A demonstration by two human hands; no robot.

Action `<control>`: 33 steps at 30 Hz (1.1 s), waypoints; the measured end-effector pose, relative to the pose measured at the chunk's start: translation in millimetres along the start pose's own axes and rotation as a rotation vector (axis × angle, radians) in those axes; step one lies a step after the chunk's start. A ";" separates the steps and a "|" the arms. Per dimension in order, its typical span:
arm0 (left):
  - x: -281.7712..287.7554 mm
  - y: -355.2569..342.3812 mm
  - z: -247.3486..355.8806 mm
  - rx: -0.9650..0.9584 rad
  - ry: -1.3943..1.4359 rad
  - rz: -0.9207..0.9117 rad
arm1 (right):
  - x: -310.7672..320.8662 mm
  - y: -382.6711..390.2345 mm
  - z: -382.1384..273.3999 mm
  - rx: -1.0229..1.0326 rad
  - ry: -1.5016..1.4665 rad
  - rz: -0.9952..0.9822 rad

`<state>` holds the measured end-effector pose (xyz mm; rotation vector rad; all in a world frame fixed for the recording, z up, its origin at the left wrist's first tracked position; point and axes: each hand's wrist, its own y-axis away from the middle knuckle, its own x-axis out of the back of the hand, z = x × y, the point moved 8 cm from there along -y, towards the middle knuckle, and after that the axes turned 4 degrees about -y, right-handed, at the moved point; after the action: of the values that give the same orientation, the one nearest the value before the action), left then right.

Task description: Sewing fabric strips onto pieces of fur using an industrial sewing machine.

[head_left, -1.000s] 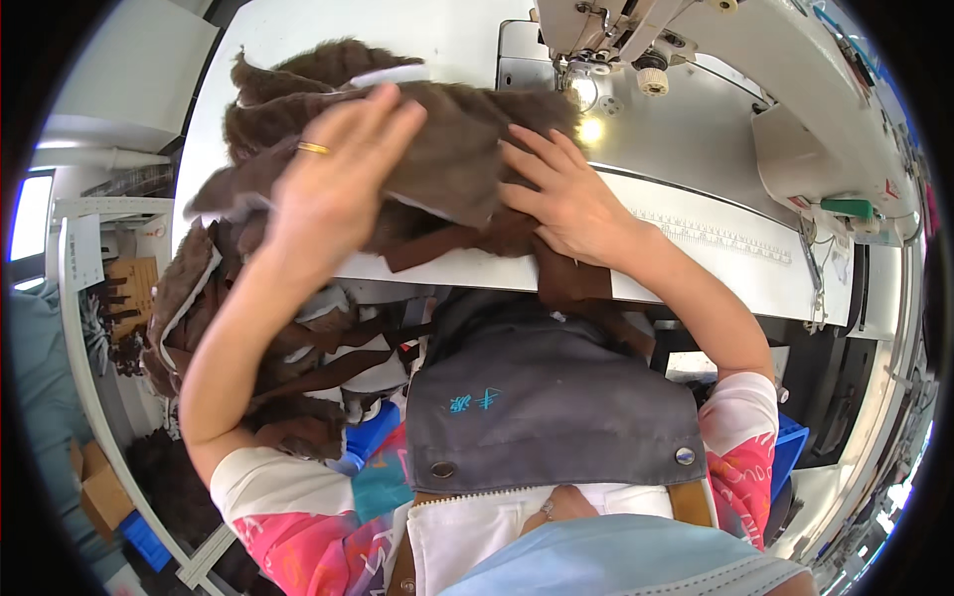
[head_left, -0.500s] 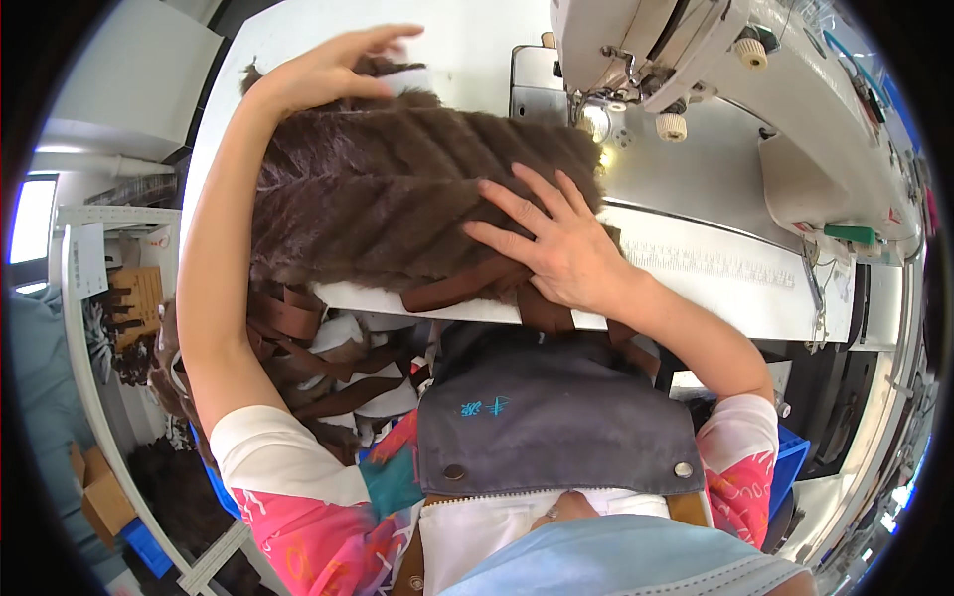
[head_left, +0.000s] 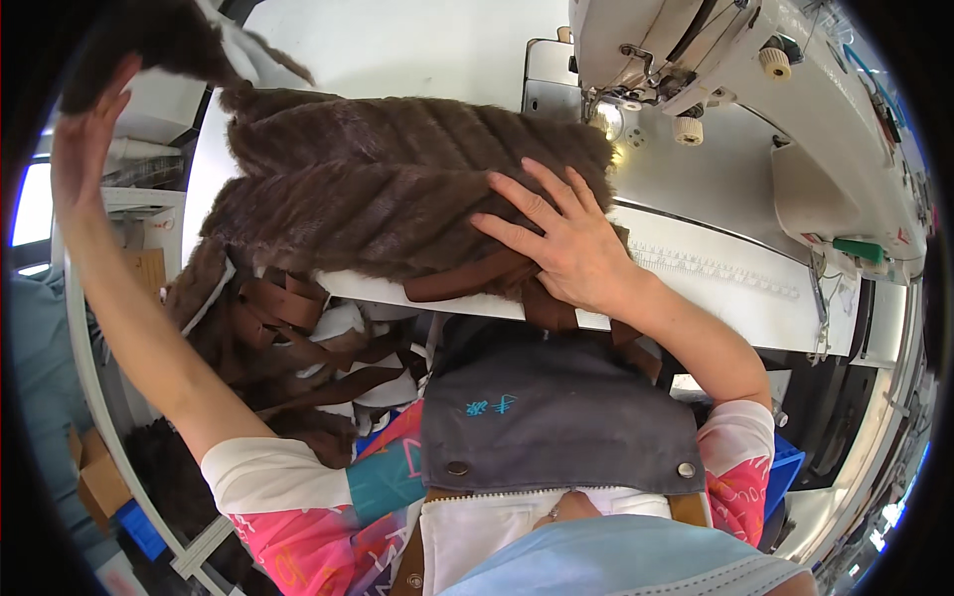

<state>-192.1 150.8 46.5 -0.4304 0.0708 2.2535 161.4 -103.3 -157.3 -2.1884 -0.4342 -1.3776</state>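
A dark brown fur piece [head_left: 397,189], ribbed with slanting bands, lies across the white table in front of the sewing machine. My right hand [head_left: 571,243] rests on its right part with the fingers spread flat. At the far upper left, my left hand [head_left: 87,149] has hold of a raised end of brown fur [head_left: 154,45]; the dark fur partly hides its fingers, and a pale underside shows beside it. Brown ribbon strips [head_left: 472,276] lie along the near edge of the fur, by my right wrist. Looped ribbon [head_left: 283,303] hangs at the table's left front edge.
The sewing machine [head_left: 686,60] stands at the upper right, its needle area just beyond the fur's right end. A ruler scale [head_left: 711,268] runs along the table to the right. More fur and ribbon [head_left: 328,368] hang below the front edge, and a shelf frame [head_left: 94,348] stands at left.
My left hand has swung outward to the left, lifting a fur end off the table. The fur's left side has spread toward the left. My right hand stays on the fur.
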 end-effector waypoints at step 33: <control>-111.8 -110.8 -209.8 0.253 -1.820 -0.085 | 8.6 21.8 3.3 0.013 -0.008 0.128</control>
<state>17.4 102.9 -103.9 1.6930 -0.5626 1.7296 178.8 -119.2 -156.2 -2.1717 -0.2994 -1.2940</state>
